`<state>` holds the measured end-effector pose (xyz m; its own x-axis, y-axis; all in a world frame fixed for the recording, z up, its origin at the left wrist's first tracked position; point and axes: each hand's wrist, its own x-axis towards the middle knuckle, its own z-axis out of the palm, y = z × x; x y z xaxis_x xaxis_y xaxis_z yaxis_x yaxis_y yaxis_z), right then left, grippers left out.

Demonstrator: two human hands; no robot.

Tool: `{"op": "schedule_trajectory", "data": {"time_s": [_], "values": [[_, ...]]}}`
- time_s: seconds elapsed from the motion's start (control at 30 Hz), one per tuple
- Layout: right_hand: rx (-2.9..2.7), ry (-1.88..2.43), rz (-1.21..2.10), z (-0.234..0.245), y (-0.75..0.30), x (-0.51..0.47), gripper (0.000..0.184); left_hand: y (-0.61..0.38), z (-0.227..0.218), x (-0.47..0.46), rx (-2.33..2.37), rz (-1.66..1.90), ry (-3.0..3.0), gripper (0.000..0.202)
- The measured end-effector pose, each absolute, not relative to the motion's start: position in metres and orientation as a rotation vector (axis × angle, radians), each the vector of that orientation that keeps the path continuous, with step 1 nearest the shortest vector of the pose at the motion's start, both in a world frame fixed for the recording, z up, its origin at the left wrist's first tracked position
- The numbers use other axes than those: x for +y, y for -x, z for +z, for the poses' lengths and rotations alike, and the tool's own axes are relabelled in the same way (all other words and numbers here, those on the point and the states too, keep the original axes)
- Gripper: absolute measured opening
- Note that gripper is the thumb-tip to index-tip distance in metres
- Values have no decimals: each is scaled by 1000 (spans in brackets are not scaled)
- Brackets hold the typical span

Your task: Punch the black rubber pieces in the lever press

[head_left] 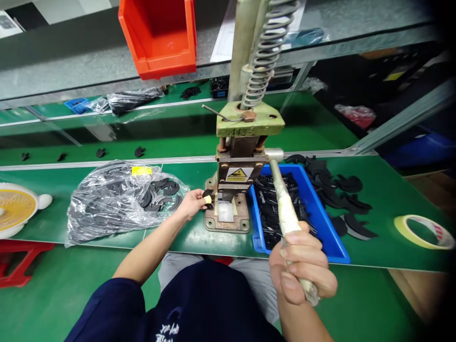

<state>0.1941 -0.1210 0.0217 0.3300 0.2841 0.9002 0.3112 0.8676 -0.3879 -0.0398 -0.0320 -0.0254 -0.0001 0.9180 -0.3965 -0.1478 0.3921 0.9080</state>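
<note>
A hand-operated press [237, 173] with a spring on top stands before me. My right hand [302, 263] is wrapped round its taped lever handle [286, 204], which slants down toward me. Beside the press's base plate [211, 223], on its left, my left hand [192, 203] pinches a small black part [208, 194]. Yellow tape or a finger cover shows at those fingertips; I cannot tell which. A pale block [225, 211] sits on the base below the ram. Part of the black piece is hidden by the fingers.
Left of the press lies a clear bag [107, 202] of black curved parts. A blue bin [320, 232] holds black pieces on the right, with loose curved parts [351, 204] and a tape roll [423, 232] beyond. An orange bin [160, 69] sits on the shelf above; a fan [17, 209] stands far left.
</note>
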Motion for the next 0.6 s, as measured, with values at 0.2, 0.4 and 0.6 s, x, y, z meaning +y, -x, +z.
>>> {"op": "schedule_trajectory", "data": {"time_s": [0.2, 0.4, 0.6], "values": [[-1243, 496, 8, 20, -195, -119, 24, 25, -27, -22, 1318, 924, -847, 44], [-1234, 500, 14, 19, -195, -121, 20, 23, -26, -17, 1426, 887, -912, 47], [-1222, 524, 29, 18, -195, -121, 22, 22, -28, -12, 1450, 809, -992, 47]]}}
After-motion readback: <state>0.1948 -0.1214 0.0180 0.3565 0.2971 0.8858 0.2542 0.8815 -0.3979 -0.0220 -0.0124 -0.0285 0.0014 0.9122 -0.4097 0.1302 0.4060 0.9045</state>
